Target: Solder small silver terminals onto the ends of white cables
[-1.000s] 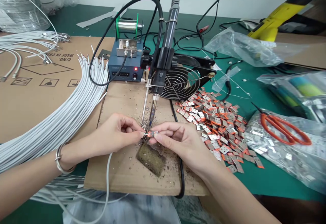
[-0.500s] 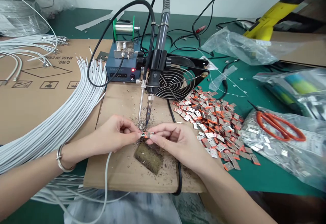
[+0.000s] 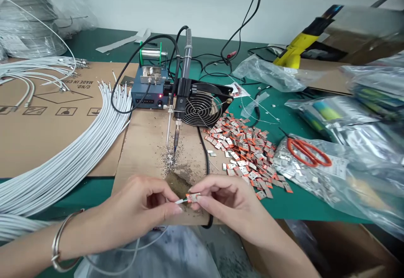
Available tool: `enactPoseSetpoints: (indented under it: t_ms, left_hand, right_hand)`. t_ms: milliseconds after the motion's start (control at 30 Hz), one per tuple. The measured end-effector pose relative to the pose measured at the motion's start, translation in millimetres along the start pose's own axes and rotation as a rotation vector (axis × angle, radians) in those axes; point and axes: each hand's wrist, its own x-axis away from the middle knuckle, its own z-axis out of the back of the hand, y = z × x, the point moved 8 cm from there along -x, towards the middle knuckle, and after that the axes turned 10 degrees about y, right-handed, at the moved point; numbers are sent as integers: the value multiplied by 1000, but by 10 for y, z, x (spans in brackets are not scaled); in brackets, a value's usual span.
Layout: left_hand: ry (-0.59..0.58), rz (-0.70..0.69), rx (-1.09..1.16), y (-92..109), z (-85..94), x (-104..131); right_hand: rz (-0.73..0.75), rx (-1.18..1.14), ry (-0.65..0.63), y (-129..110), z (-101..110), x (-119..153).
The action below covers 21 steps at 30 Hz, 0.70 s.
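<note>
Between finger and thumb, my left hand [image 3: 151,204] pinches a white cable [image 3: 179,201] close to its stripped end. A small USB connector [image 3: 193,197], metal with an orange-red part, is pinched by my right hand [image 3: 225,198]. Thin wires bridge the cable end and the connector, though the joint itself is too small to make out. Both hands are low over the cardboard, in front of a brown sponge-like pad [image 3: 178,184]. Beyond the pad, a clamped soldering iron [image 3: 181,101] points down, its tip apart from the connector.
A blue soldering controller [image 3: 148,92] carries a solder spool [image 3: 153,54]. To its right stands a black fan [image 3: 203,107]. Several loose connectors [image 3: 246,151] form a pile at right, near orange-handled scissors [image 3: 309,151]. Bundled white cables [image 3: 94,143] lie left; a yellow tool [image 3: 296,48] sits at back right.
Both hands have drawn back from the soldering iron's tip toward me, carrying the cable and connector. The camera view has shifted, so the bench appears farther off.
</note>
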Motion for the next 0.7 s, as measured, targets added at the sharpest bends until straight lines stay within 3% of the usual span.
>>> enactPoseSetpoints:
  t_ms: [167,333,700]
  left_hand:
    - [19,-32,-5,32,-17,82]
    - [26,-48,73,-72,-35,70]
    - [283,-159,-11,-190,353,-493]
  right_hand:
    - [39,21,-1,-33,-36,74]
    - [37,93,31,0,-32,75]
    - [-126,132,110,199,72,-551]
